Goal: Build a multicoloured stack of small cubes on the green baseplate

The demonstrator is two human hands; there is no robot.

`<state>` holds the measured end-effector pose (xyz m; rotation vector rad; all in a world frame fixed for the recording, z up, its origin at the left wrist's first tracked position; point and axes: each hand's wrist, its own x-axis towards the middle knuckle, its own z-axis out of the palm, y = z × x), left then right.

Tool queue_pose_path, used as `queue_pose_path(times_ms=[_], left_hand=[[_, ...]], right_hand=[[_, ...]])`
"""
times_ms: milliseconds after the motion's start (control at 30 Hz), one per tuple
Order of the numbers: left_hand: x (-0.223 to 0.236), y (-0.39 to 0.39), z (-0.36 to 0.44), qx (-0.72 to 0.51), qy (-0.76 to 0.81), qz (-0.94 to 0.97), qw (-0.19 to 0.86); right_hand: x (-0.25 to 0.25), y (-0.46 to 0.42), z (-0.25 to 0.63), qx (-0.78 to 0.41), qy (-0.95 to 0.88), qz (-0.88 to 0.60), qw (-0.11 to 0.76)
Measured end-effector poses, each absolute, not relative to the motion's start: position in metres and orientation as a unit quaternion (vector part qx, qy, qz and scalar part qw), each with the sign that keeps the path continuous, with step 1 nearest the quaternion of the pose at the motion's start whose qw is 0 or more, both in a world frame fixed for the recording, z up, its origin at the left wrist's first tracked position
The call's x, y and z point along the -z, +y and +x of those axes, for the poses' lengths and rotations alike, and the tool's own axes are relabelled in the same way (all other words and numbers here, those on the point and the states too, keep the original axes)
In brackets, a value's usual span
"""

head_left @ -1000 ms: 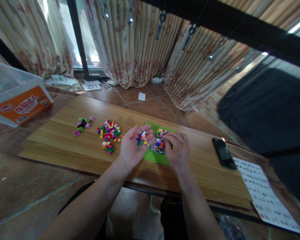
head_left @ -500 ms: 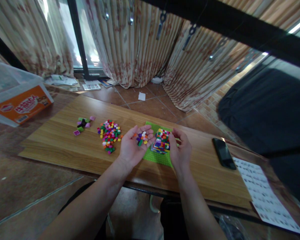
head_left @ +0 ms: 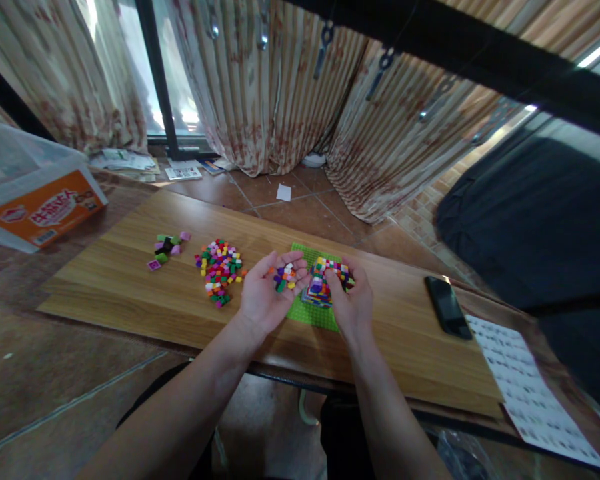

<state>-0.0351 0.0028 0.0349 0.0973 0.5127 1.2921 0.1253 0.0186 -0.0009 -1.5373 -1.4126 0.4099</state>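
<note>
My left hand [head_left: 267,293] lies palm up over the wooden board, cupping a small heap of coloured bricks [head_left: 285,276]. A multicoloured block tower [head_left: 325,281] stands on a green baseplate [head_left: 310,312]. My right hand [head_left: 353,301] is at the tower's right side, fingers curled against its top edge. Whether a brick is pinched in those fingers is hidden. Left of my left hand lies a pile of loose bricks [head_left: 219,271].
A smaller cluster of pink, green and black pieces [head_left: 167,248] lies further left on the wooden board [head_left: 130,280]. A black phone [head_left: 448,307] and a printed sheet [head_left: 527,390] are on the right. A plastic box [head_left: 30,190] stands far left.
My right hand first drew back to the right of the tower, then came back in against its upper right side. My left hand kept still with the bricks.
</note>
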Motion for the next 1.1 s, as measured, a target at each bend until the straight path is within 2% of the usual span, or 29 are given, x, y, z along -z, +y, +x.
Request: queue_pose_path(times_ms=[300,1100], left_hand=[[-0.0351,0.003,-0.0341,-0.592,0.247,0.042,0.766],[-0.0346,0.003,-0.034,-0.592,0.242,0.043,0.768]], right_hand=[[-0.0053,0.0229,0.1222,-0.242,-0.525,-0.644,0.501],[-0.0024,0.0264,0.119,-0.35,-0.451,-0.601,0.559]])
